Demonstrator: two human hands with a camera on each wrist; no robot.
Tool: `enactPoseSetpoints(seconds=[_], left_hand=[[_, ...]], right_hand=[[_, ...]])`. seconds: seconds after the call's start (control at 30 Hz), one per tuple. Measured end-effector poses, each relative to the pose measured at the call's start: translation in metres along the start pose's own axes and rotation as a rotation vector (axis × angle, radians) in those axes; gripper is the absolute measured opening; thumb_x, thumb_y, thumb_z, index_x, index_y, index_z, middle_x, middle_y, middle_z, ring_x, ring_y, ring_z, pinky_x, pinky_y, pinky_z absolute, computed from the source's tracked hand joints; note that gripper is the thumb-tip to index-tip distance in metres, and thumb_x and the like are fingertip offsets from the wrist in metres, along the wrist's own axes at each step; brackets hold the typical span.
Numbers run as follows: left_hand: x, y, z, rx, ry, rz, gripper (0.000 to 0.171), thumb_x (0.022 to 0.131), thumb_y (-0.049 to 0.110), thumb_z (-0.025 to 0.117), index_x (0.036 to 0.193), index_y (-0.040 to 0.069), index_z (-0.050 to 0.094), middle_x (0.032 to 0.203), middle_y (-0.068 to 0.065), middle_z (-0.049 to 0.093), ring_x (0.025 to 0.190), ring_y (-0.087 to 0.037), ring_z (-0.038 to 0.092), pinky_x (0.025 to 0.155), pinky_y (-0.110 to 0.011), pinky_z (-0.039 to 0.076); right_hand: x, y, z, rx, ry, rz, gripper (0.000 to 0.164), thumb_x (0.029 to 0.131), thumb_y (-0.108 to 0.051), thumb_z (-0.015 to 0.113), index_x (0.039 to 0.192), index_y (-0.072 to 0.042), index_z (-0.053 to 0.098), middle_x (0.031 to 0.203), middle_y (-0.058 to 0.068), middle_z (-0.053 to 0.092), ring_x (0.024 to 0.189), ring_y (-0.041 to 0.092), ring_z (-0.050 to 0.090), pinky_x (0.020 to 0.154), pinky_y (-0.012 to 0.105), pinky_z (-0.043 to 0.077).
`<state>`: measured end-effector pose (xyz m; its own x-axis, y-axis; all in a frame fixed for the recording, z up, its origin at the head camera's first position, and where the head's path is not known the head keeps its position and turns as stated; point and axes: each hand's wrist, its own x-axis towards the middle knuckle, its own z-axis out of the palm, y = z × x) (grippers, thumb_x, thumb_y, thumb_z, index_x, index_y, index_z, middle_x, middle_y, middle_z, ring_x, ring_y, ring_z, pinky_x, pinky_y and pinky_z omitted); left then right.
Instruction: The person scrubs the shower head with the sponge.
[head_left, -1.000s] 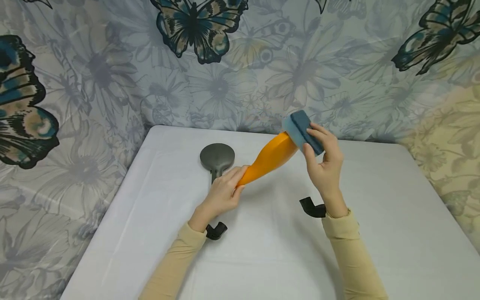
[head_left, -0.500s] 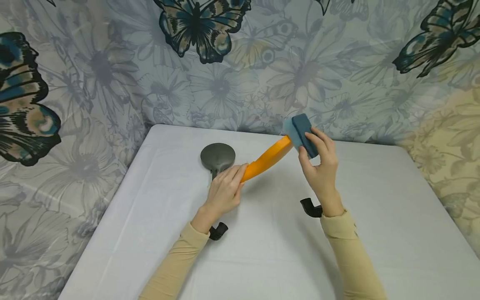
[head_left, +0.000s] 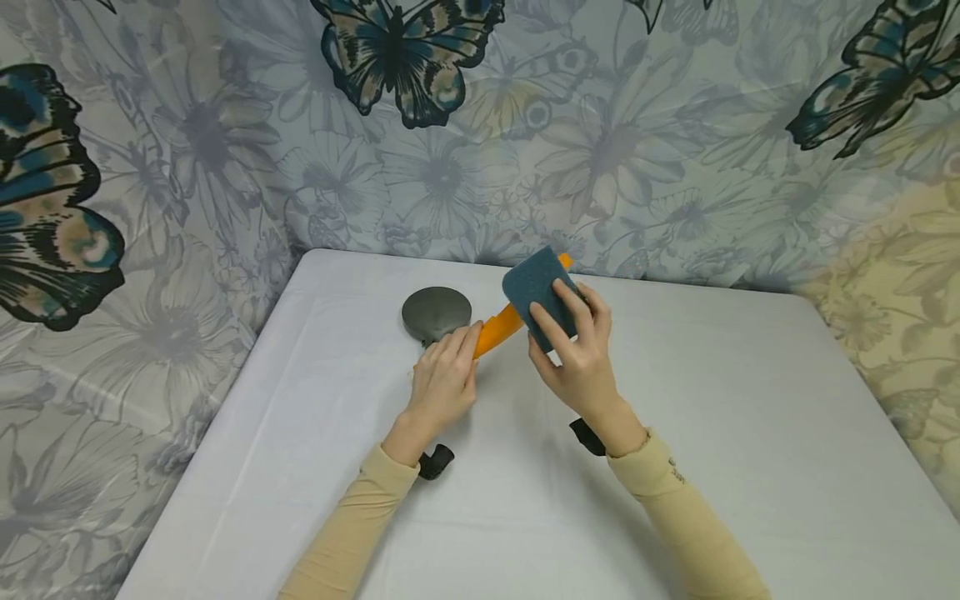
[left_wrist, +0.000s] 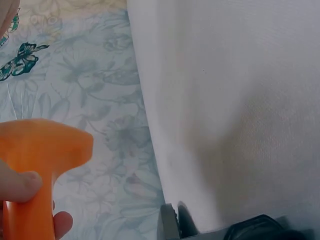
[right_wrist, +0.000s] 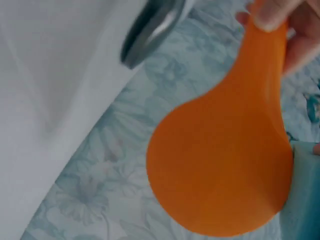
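Head view: toward the table's (head_left: 480, 517) far edge, the orange spoon (head_left: 498, 331) is gripped by the left hand (head_left: 442, 379), a sponge (head_left: 534, 287) by the right hand (head_left: 577, 362). Left wrist: the handle end (left_wrist: 47, 140) is revealed. Right wrist: the bowl (right_wrist: 220, 170), touched by the sponge.

We see a table (head_left: 750, 450) with a white covering (head_left: 247, 467), rounded at both far corners; its near edge lies outside the head view. We note faint creases across the covering and, in the left wrist view, a soft shadow (left_wrist: 215, 155) upon it. Toward the far left rests a dark grey utensil (head_left: 437, 310) with a round head; whether that head is flat or tilted, we cannot tell.
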<state>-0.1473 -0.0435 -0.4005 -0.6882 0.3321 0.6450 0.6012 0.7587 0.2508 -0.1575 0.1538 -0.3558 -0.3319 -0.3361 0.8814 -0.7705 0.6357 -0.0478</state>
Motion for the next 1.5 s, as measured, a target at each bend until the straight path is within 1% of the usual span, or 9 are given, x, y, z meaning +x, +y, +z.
enactPoseSetpoints(seconds=[0.33,0.5,0.67,0.77,0.9,1.0,1.2,1.3,1.5], left_hand=[[-0.001,0.009,0.001,0.069,0.04,0.001,0.036,0.073,-0.003,0.071,0.107,-0.005,0.06,0.101,-0.014,0.061,0.079,-0.026,0.06,0.063,-0.033,0.049],[-0.002,0.013,0.0,-0.02,0.05,-0.027,0.036,0.076,0.0,0.07,0.11,-0.004,0.058,0.104,-0.014,0.061,0.085,-0.026,0.061,0.07,-0.035,0.051],[-0.001,0.015,0.0,-0.232,0.082,-0.064,0.042,0.08,0.003,0.065,0.121,-0.003,0.055,0.11,-0.013,0.061,0.092,-0.026,0.062,0.074,-0.039,0.053],[-0.002,0.015,0.002,-0.4,0.075,-0.12,0.043,0.082,0.004,0.064,0.123,-0.002,0.054,0.114,-0.014,0.06,0.094,-0.026,0.062,0.076,-0.04,0.052],[-0.001,0.018,-0.001,-0.775,0.05,-0.215,0.043,0.083,-0.004,0.063,0.123,-0.008,0.05,0.111,-0.022,0.058,0.088,-0.03,0.06,0.075,-0.037,0.052],[0.001,0.02,-0.002,-1.103,0.031,-0.316,0.049,0.08,-0.008,0.066,0.124,-0.006,0.044,0.104,-0.025,0.059,0.08,-0.028,0.059,0.068,-0.029,0.051],[0.0,0.024,0.004,-1.454,-0.04,-0.476,0.046,0.084,-0.004,0.064,0.119,0.007,0.036,0.088,-0.01,0.064,0.059,-0.022,0.055,0.056,-0.024,0.048],[0.001,0.028,0.005,-1.57,-0.085,-0.508,0.036,0.089,-0.004,0.057,0.118,0.004,0.037,0.093,-0.008,0.063,0.07,-0.018,0.061,0.064,-0.024,0.051],[0.0,0.033,0.007,-1.617,-0.162,-0.55,0.03,0.095,0.006,0.048,0.119,-0.011,0.046,0.097,-0.007,0.058,0.077,-0.014,0.061,0.07,-0.025,0.053]], right_hand=[[-0.03,-0.007,0.022,-0.157,-0.095,-0.247,0.028,0.085,-0.009,0.058,0.111,0.0,0.062,0.127,0.026,0.048,0.113,0.049,0.038,0.082,0.053,0.039],[-0.015,-0.003,0.01,-0.085,-0.069,-0.222,0.021,0.088,-0.01,0.055,0.105,-0.002,0.064,0.123,0.024,0.051,0.111,0.05,0.041,0.086,0.056,0.038],[0.002,0.005,0.001,0.018,0.032,-0.144,0.02,0.086,-0.008,0.058,0.104,-0.002,0.064,0.123,0.025,0.05,0.112,0.052,0.039,0.091,0.057,0.034],[0.011,0.011,-0.004,0.082,0.116,0.015,0.023,0.081,-0.004,0.061,0.104,-0.001,0.064,0.126,0.025,0.047,0.116,0.047,0.037,0.095,0.055,0.033],[0.018,0.019,-0.017,0.141,0.24,0.296,0.034,0.077,-0.001,0.065,0.11,0.003,0.059,0.128,0.025,0.043,0.119,0.037,0.039,0.096,0.047,0.036],[0.026,0.013,-0.027,0.169,0.301,0.399,0.041,0.079,-0.005,0.064,0.115,0.01,0.052,0.125,0.029,0.043,0.119,0.033,0.04,0.096,0.041,0.037],[0.026,0.0,-0.019,0.425,0.39,0.383,0.047,0.082,-0.007,0.063,0.116,0.019,0.044,0.125,0.032,0.041,0.117,0.035,0.042,0.087,0.03,0.046],[0.02,0.003,-0.007,0.533,0.448,0.337,0.049,0.083,-0.012,0.067,0.114,0.018,0.044,0.127,0.026,0.04,0.114,0.038,0.042,0.087,0.034,0.047],[0.008,0.005,0.01,0.452,0.395,0.244,0.046,0.084,-0.023,0.069,0.112,0.009,0.052,0.127,0.031,0.037,0.117,0.042,0.037,0.093,0.042,0.039]])
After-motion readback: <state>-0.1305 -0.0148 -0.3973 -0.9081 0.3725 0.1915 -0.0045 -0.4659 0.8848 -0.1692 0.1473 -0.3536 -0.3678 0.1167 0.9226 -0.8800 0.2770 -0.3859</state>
